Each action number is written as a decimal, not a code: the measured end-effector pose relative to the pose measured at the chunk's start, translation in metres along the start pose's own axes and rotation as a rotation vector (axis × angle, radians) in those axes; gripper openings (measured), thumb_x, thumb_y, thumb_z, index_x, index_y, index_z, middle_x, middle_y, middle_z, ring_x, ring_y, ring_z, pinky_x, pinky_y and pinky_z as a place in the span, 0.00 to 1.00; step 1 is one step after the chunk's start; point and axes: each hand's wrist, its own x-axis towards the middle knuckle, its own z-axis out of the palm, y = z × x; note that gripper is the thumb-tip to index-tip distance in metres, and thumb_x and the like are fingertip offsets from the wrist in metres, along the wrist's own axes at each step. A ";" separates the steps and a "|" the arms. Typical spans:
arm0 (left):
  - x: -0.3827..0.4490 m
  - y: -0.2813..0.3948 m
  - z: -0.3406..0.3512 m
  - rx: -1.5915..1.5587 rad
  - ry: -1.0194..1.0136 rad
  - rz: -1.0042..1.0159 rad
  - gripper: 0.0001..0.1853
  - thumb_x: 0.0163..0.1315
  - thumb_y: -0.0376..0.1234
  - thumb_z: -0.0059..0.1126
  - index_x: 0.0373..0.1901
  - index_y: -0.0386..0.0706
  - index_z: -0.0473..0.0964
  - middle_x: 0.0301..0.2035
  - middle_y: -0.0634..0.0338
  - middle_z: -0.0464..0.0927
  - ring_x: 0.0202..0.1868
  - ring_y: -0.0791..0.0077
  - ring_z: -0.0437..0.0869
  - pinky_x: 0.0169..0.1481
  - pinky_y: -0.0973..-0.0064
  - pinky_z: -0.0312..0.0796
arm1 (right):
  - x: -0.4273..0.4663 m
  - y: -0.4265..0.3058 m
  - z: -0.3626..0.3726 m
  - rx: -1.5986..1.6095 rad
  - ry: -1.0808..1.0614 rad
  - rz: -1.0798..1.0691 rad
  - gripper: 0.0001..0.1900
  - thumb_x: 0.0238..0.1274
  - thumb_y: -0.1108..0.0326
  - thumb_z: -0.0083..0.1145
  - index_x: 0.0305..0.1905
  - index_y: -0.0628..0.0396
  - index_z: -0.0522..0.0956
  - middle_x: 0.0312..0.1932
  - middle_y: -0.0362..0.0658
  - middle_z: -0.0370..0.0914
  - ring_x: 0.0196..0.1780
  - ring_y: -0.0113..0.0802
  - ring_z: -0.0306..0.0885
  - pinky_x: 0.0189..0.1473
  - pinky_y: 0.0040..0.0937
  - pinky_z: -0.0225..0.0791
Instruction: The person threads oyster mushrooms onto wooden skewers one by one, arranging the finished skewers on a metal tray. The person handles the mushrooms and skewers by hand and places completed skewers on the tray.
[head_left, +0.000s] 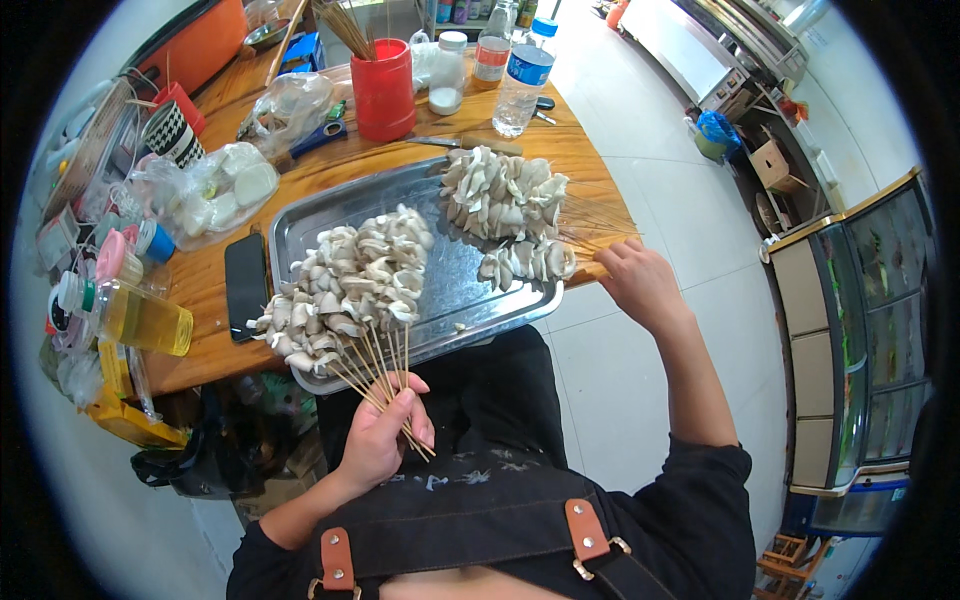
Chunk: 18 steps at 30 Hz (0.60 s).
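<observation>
My left hand (386, 427) grips the lower ends of several bamboo skewers (381, 364), fanned out above it. Their upper parts carry packed oyster mushroom pieces (352, 285), which lie over the left part of a metal tray (457, 330). At the tray's right side, more skewered mushrooms (506, 195) lie in a pile, bare skewer ends pointing right. Nearest me in that pile is one mushroom skewer (529, 262). My right hand (637, 281) has its fingertips closed at the bare end of this skewer, past the table edge.
Behind the tray lies a knife (480, 144), near a red container (382, 90) with skewers and a water bottle (523, 82). Left of the tray are a smartphone (246, 289), an oil bottle (142, 319) and a plastic bag (225, 195). The wooden table (600, 187) ends at the right.
</observation>
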 end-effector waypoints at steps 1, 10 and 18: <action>0.002 0.000 0.000 0.006 0.010 0.017 0.10 0.71 0.34 0.40 0.45 0.37 0.65 0.19 0.60 0.70 0.23 0.74 0.75 0.31 0.77 0.71 | -0.001 0.005 0.004 -0.014 -0.079 -0.001 0.07 0.48 0.74 0.57 0.35 0.52 0.78 0.30 0.40 0.76 0.39 0.37 0.76 0.37 0.36 0.72; 0.005 -0.006 0.001 0.039 0.097 -0.016 0.10 0.71 0.35 0.41 0.45 0.38 0.67 0.18 0.61 0.69 0.21 0.73 0.73 0.29 0.78 0.68 | 0.045 0.020 -0.016 0.239 0.373 0.065 0.05 0.58 0.65 0.58 0.34 0.52 0.82 0.27 0.42 0.80 0.31 0.38 0.77 0.34 0.34 0.71; 0.004 -0.005 -0.002 0.037 0.083 -0.017 0.10 0.71 0.35 0.41 0.45 0.38 0.67 0.19 0.60 0.69 0.21 0.72 0.73 0.30 0.78 0.69 | 0.071 0.023 0.002 0.215 0.086 0.042 0.07 0.56 0.63 0.58 0.34 0.53 0.79 0.32 0.38 0.78 0.38 0.36 0.77 0.39 0.35 0.71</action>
